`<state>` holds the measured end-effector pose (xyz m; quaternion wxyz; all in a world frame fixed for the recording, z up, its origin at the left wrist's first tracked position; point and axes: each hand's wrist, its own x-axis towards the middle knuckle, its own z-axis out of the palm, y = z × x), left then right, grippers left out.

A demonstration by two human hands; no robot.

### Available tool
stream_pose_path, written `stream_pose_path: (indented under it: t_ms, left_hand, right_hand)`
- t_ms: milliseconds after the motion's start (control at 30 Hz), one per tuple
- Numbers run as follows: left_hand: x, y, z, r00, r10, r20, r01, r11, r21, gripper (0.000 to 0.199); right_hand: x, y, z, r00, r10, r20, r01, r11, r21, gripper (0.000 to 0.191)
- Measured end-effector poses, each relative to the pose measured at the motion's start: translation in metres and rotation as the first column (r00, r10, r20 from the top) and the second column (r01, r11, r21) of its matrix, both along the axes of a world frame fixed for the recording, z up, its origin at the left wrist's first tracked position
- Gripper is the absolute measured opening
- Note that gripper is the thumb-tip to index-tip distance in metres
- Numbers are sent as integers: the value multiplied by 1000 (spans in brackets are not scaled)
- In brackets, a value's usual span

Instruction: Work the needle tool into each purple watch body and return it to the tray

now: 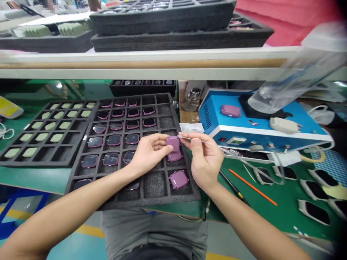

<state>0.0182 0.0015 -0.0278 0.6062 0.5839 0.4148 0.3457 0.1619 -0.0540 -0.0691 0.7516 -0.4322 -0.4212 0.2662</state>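
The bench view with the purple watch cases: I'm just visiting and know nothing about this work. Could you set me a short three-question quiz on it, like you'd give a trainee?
1. Multiple choice: what is the person's left hand holding?
A) a roll of tape
B) a purple watch case
C) a pair of scissors

2. True or false: the orange stick lies on the green bench top.

3. Short answer: what colour is the box that another purple case rests on?

Key: 1. B. 2. True. 3. Blue.
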Motion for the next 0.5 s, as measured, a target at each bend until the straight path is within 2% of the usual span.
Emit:
stream_pose_path:
  t_ms: [200,500]
  left_hand:
    - [-1,-2,-5,998,6,64,-5,1000,-17,37]
    - [-3,-3,-6,993,-14,119,13,1000,6,33]
  right_hand:
    - [4,-6,-6,992,-12,122,13,1000,-11,16]
    - [3,-6,-8,991,-18,132,13,999,39,16]
